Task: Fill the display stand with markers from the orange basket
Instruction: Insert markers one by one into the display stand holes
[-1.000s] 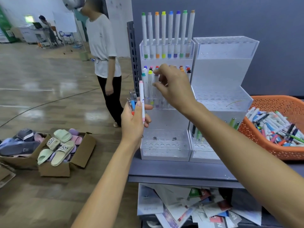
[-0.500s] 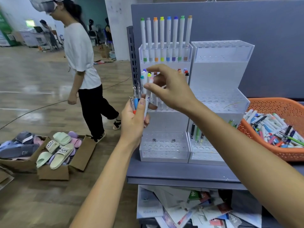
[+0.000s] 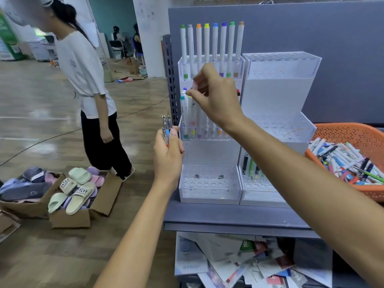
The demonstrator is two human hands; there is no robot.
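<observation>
right hand lifted pink marker, blocking display stand; bystander beside shelf.

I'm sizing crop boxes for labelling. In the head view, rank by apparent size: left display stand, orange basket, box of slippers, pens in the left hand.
1. left display stand
2-3. orange basket and box of slippers: near alike, and the frame edge cuts the basket, so unranked
4. pens in the left hand, smallest

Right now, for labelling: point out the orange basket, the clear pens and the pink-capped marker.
orange basket (image 3: 342, 132): head view, far wall.
clear pens (image 3: 166, 126): head view, upper barrels.
pink-capped marker (image 3: 196, 83): head view, pink cap.
</observation>
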